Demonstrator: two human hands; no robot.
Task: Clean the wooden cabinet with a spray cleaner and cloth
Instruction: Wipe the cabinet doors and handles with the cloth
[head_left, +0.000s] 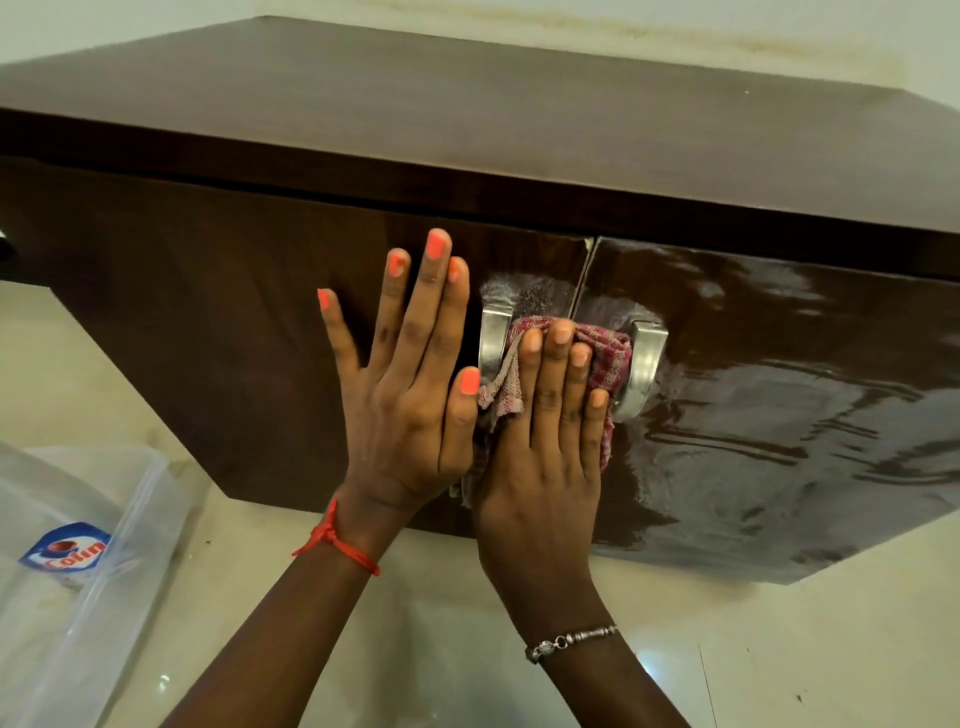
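Observation:
A dark brown wooden cabinet (208, 322) with two glossy doors fills the view. My left hand (410, 395) lies flat and spread on the left door. A red-and-white checked cloth (605, 358) is pressed by my right hand (545, 457) against the seam between the doors, between two metal handles (491, 343), (641, 369). A misty wet patch (524, 293) shows just above the cloth. The spray cleaner appears only as a blue "Colin" label (65, 551) at lower left, inside a clear container.
A clear plastic container (130, 519) sits on the pale glossy floor (779, 649) at lower left. The cabinet's top (467, 114) juts out over the doors. A white wall lies behind it. The right door reflects light strongly.

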